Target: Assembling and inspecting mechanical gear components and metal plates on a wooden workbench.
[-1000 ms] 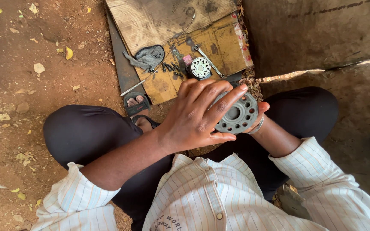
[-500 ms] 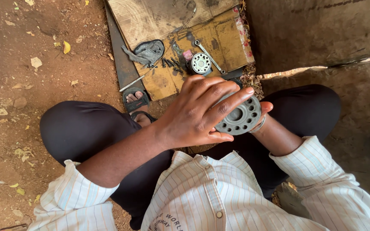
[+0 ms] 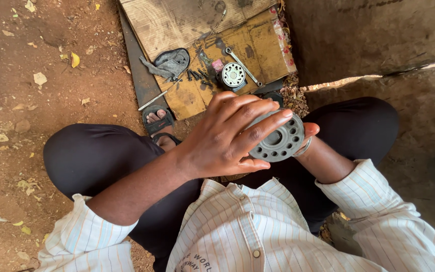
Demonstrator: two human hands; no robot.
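Fingers (image 3: 258, 118) of the left hand (image 3: 222, 141) curl over a grey holed metal disc (image 3: 280, 141) at frame centre, gripping it; the right hand (image 3: 308, 132) cups it underneath, mostly hidden. Above lie a wrench (image 3: 242, 65) and cardboard (image 3: 187, 25).

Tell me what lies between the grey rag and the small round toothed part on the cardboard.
In the head view, a row of small dark bolts lies on the cardboard between the grey rag and the small round toothed part.
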